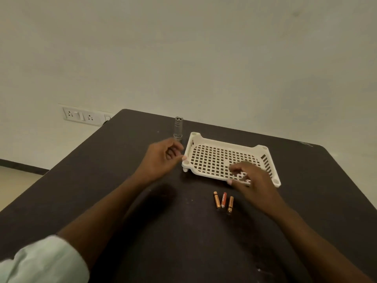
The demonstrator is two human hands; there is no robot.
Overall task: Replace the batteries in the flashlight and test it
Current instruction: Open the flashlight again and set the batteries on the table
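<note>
Silver metal cylindrical flashlight [178,127] stands upright, far-left on the counter [102,180]; left hand [163,158], fingers loosely curled and empty, should grip its body firmly.

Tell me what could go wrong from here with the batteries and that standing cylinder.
The silver cylinder stands upright right behind the left hand; a bump could topple it. The three batteries lie loose on the table near the right hand and could roll. One differs in colour, so old and new might get mixed.

Tray [206,142] front edge behind blurred right hand [255,180]; battery [223,199] labels too small.
</note>
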